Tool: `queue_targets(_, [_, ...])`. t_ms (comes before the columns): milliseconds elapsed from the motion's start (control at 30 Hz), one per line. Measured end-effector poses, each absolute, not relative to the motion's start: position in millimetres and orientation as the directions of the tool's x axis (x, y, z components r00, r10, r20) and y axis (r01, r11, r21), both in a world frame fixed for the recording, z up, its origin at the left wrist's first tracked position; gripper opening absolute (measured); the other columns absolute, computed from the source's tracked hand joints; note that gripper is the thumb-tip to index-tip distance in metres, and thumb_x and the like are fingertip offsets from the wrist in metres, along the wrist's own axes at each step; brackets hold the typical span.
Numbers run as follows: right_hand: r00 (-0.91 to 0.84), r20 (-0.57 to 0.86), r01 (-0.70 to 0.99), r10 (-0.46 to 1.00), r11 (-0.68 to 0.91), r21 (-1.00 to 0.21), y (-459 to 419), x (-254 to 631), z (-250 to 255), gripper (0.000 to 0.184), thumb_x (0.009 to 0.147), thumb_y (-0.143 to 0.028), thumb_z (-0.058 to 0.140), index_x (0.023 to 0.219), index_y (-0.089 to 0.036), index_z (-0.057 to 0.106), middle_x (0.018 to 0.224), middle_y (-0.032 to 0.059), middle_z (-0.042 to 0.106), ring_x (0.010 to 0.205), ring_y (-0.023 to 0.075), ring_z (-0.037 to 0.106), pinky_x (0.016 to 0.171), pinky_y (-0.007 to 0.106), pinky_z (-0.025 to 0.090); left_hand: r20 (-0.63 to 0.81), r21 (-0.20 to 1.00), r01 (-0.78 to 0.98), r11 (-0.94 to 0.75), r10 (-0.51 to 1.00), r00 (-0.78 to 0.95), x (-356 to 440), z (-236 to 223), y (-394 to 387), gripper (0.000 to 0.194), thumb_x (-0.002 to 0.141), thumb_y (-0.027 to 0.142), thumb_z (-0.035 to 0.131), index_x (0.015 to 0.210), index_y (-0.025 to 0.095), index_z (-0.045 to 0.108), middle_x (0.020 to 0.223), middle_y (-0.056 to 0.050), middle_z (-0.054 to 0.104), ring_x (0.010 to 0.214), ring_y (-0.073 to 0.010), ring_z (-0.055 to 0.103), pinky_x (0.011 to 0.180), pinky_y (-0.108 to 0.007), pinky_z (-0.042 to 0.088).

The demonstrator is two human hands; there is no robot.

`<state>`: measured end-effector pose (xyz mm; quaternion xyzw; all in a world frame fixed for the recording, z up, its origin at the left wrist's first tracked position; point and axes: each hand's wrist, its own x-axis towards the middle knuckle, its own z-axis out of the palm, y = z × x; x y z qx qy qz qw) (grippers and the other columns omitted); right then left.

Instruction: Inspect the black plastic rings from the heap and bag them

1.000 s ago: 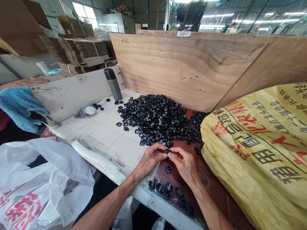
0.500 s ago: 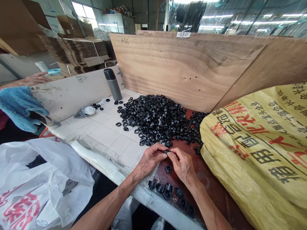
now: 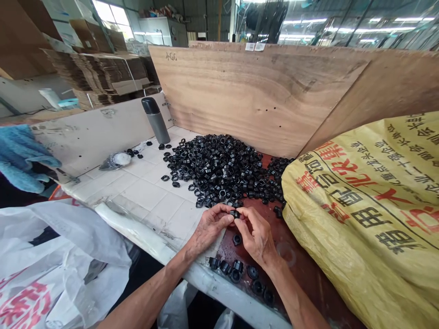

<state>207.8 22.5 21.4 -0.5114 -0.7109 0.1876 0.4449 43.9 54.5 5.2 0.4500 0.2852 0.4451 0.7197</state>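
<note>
The left hand (image 3: 211, 226) and right hand (image 3: 255, 237) came together at the fingertips, both pinching a small black plastic ring (image 3: 234, 214). Just beyond the hands lay a glossy heap of rings (image 3: 216, 169) on the tiled desk (image 3: 147, 192). A few loose rings (image 3: 236, 274) sat just below the hands, and a woven yellow sack (image 3: 356, 214) bulged to the right.

Glossy black plastic rings (image 3: 216, 169) lie against streaky brown-grained plywood (image 3: 247, 91); a yellow woven sack (image 3: 356, 214) bears red and black characters, a white plastic bag (image 3: 61, 260) has red lettering, and a blue towel (image 3: 20, 157) looks mottled.
</note>
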Motion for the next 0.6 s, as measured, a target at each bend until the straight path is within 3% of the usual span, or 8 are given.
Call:
queue_targets(100, [-0.098, 0.439, 0.548, 0.893, 0.417, -0.725, 22.9, 209.8, 22.0, 0.015, 0.096, -0.024, 0.052, 0.107, -0.021, 0.062, 0.092, 0.0054, 0.067, 0.084, 0.0191, 0.065, 0.077, 0.028, 0.051, 0.004, 0.916, -0.365, 0.165, 0.907, 0.420, 41.8, 5.4, 55.6, 0.028, 0.083, 0.032, 0.076, 0.104, 0.016, 0.067, 0.093, -0.006, 0.072, 0.086, -0.0185, 0.068, 0.086, -0.034, 0.053])
queue_targets(300, [-0.044, 0.236, 0.464, 0.971, 0.229, -0.856, 21.5, 209.9, 25.9, 0.014, 0.094, -0.030, 0.055, 0.102, -0.021, 0.063, 0.084, 0.0029, 0.070, 0.073, 0.0169, 0.066, 0.066, 0.025, 0.050, 0.243, 0.965, -0.171, -0.199, 0.926, 0.290, 40.5, 4.0, 55.4, 0.018, 0.085, 0.030, 0.073, 0.100, 0.020, 0.071, 0.102, -0.006, 0.066, 0.095, -0.0188, 0.064, 0.087, -0.031, 0.052])
queue_targets(367, [-0.024, 0.139, 0.432, 0.990, 0.135, -0.892, 21.6, 208.9, 28.0, 0.017, 0.095, -0.034, 0.053, 0.090, -0.021, 0.064, 0.070, -0.0001, 0.065, 0.061, 0.0148, 0.061, 0.055, 0.023, 0.046, 0.327, 0.945, -0.100, -0.311, 0.897, 0.298, 40.2, 4.1, 54.9, 0.016, 0.087, 0.029, 0.070, 0.101, 0.021, 0.071, 0.104, -0.007, 0.068, 0.099, -0.0204, 0.064, 0.090, -0.033, 0.051])
queue_targets(433, [-0.008, 0.082, 0.444, 0.997, 0.077, -0.893, 21.8, 207.7, 29.2, 0.033, 0.097, -0.037, 0.048, 0.071, -0.021, 0.058, 0.058, -0.0023, 0.057, 0.054, 0.0132, 0.055, 0.050, 0.022, 0.041, 0.384, 0.918, -0.033, -0.396, 0.863, 0.328, 40.4, 4.4, 54.0, 0.015, 0.089, 0.028, 0.068, 0.103, 0.022, 0.072, 0.106, -0.008, 0.069, 0.103, -0.0217, 0.064, 0.095, -0.036, 0.049])
queue_targets(533, [0.023, 0.126, 0.498, 0.992, 0.098, -0.862, 21.6, 205.9, 29.6, 0.044, 0.099, -0.040, 0.045, 0.060, -0.021, 0.051, 0.054, -0.0027, 0.052, 0.052, 0.0123, 0.051, 0.051, 0.023, 0.038, 0.329, 0.942, -0.057, -0.330, 0.884, 0.331, 42.4, 6.1, 52.4, 0.016, 0.089, 0.028, 0.068, 0.103, 0.022, 0.071, 0.106, -0.007, 0.069, 0.102, -0.0215, 0.064, 0.094, -0.035, 0.049])
queue_targets(600, [0.026, 0.201, 0.492, 0.979, 0.163, -0.855, 20.9, 205.4, 29.6, 0.030, 0.097, -0.040, 0.050, 0.076, -0.020, 0.060, 0.065, -0.0013, 0.061, 0.057, 0.0130, 0.055, 0.056, 0.023, 0.042, 0.201, 0.974, -0.169, -0.153, 0.926, 0.321, 44.1, 7.4, 51.9, 0.018, 0.087, 0.030, 0.070, 0.101, 0.020, 0.070, 0.102, -0.006, 0.069, 0.096, -0.0204, 0.065, 0.090, -0.034, 0.051])
